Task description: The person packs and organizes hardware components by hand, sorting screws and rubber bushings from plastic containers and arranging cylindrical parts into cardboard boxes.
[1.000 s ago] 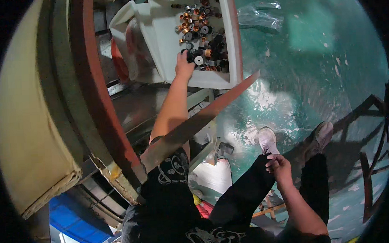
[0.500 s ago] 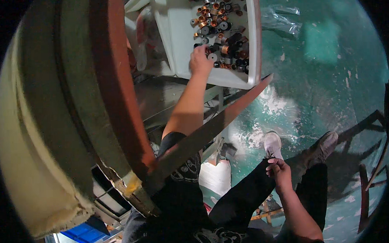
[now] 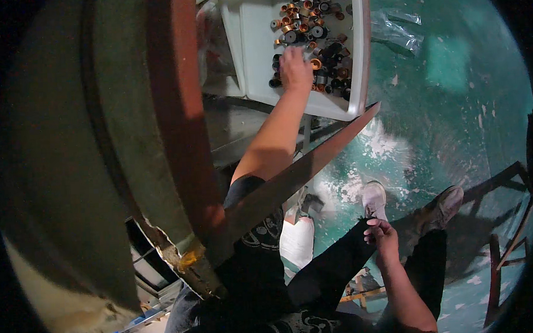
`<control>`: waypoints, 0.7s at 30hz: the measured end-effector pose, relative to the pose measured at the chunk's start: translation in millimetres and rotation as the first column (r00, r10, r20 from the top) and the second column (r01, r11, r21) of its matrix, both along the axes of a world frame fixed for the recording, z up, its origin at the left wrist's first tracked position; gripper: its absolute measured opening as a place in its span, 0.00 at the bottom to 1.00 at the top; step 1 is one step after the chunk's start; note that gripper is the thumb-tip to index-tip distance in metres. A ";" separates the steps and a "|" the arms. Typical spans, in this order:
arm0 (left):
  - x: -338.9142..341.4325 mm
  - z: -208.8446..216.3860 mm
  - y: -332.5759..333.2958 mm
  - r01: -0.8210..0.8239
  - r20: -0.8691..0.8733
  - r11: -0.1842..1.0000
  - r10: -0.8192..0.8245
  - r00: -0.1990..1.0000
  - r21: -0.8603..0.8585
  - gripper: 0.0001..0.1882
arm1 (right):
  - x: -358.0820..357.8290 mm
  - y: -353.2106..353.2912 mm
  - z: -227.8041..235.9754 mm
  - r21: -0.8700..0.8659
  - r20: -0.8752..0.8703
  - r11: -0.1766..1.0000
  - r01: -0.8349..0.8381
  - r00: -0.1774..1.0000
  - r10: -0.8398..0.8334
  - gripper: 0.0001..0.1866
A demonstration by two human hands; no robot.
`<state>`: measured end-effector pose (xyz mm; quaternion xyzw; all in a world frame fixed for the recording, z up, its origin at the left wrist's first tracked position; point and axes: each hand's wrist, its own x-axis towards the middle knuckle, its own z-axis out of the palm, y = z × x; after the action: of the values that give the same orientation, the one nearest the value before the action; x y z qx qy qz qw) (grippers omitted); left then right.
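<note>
My left hand point(image 3: 296, 70) reaches into a white plastic tray point(image 3: 263, 67) that holds many small cylindrical parts point(image 3: 317, 32), copper-coloured, black and grey. Its fingers point down among the parts, blurred and partly hidden, so any grip is unclear. Just right of the fingers sits a copper-coloured ring point(image 3: 316, 64). My right hand point(image 3: 384, 238) hovers over my legs, its thumb and fingers curled together. A small dark bit shows at the fingertips, too small to name.
A reddish-brown bar point(image 3: 313, 156) slants across my left arm. Beside it stands a large padded, curved structure point(image 3: 112, 113) with a torn edge. Clear plastic film point(image 3: 397, 30) lies on the worn green floor point(image 3: 452, 113). A bag point(image 3: 212, 36) lies left of the tray.
My left hand has moved slightly up and right, deeper among the parts. The view has shifted a little, and my right hand stays nearly in place.
</note>
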<state>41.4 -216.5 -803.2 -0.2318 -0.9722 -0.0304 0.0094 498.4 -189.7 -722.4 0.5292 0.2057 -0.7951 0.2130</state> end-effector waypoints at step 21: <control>-13.9 5.7 -26.7 0.104 0.016 0.993 -0.106 0.994 0.063 0.18 | -1.5 -1.2 1.2 -0.016 -0.051 0.998 -0.060 0.997 0.059 0.09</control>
<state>27.5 -243.2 -797.5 -0.2818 -0.9574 -0.0633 0.0057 496.9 -190.8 -721.1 0.5007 0.2195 -0.8034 0.2359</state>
